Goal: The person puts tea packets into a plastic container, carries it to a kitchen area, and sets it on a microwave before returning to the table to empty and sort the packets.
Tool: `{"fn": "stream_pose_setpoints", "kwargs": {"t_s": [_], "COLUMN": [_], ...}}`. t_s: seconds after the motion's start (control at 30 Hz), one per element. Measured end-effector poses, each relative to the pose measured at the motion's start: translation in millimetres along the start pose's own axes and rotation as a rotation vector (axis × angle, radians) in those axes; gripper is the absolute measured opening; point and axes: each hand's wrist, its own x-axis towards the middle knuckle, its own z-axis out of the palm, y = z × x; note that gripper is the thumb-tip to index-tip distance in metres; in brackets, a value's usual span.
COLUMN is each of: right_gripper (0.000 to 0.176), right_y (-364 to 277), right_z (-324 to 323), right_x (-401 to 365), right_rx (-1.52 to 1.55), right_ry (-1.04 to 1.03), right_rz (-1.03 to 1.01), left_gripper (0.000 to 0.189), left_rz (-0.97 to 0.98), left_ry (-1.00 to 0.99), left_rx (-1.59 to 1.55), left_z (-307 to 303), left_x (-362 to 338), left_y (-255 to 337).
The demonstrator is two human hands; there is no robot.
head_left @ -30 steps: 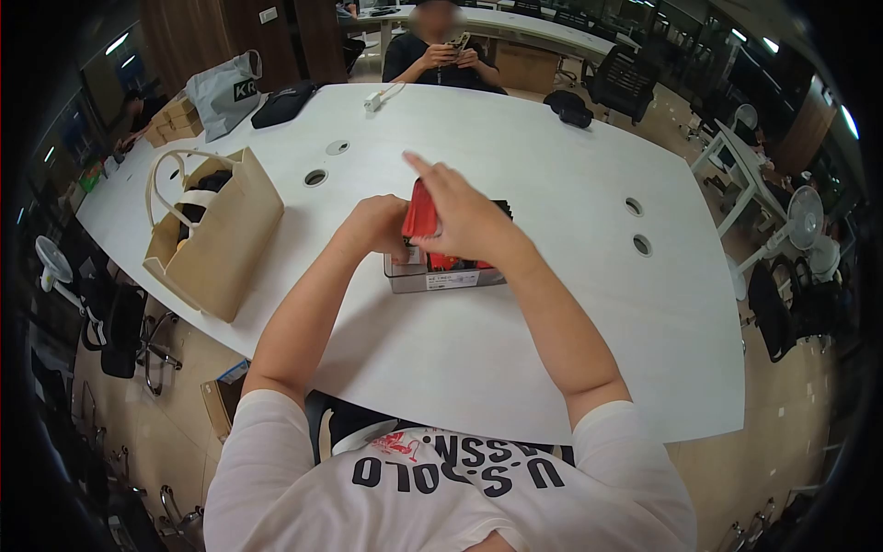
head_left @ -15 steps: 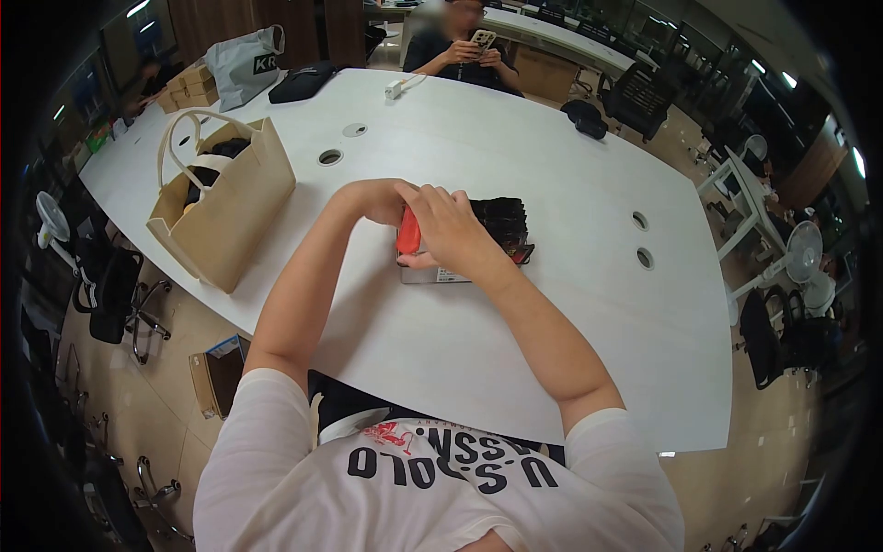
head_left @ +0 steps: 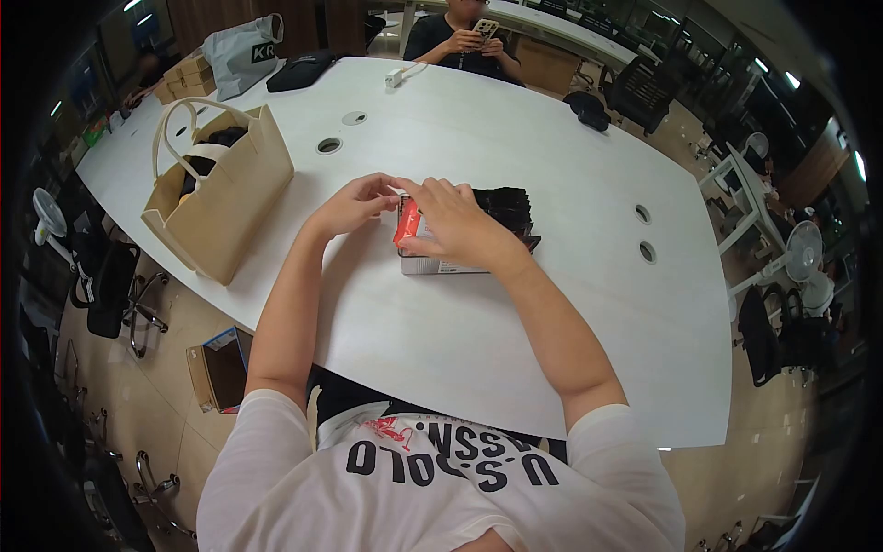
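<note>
Fingers of right hand (head_left: 457,223) pinch red packet (head_left: 408,221) at box (head_left: 425,266) on desk (head_left: 414,340); left hand (head_left: 352,206) is beside packet, its pinch unclear.

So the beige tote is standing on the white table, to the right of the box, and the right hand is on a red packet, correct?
Not quite: the head view shows the beige tote to the left of the box. It is standing on the white table, and the right hand is on a red packet.
</note>
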Motion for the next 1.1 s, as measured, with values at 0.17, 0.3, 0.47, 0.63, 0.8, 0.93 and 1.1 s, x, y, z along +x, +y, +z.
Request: {"fn": "stream_pose_setpoints", "kwargs": {"t_s": [0.17,0.3,0.47,0.63,0.8,0.93,1.1], "right_gripper": [0.090,0.090,0.088,0.089,0.092,0.094,0.095], "right_y": [2,-2,-3,-1,0,0,-1], "right_z": [-3,-5,-10,-9,-10,-10,-11], "right_x": [-3,-3,-2,-2,-2,-2,-2], "right_rx": [-0.108,-0.182,-0.141,-0.110,-0.078,-0.058,-0.075], "right_ry": [-0.002,-0.029,-0.041,-0.043,-0.025,-0.029,-0.076], "right_rz": [-0.008,-0.005,0.006,0.017,0.015,0.025,0.048], "left_gripper": [0.042,0.054,0.072,0.077,0.083,0.080,0.076], "left_rz": [0.203,0.224,0.189,0.178,0.153,0.146,0.149], "left_ry": [0.028,-0.036,-0.175,-0.204,-0.149,-0.161,-0.119], "left_rx": [0.043,0.054,-0.013,-0.050,0.012,0.073,0.144], "left_z": [-3,0,0,-3,3,7,18], "left_x": [9,-1,-7,-7,-8,-7,-9], "left_y": [-13,-2,1,2,5,8,13]}}
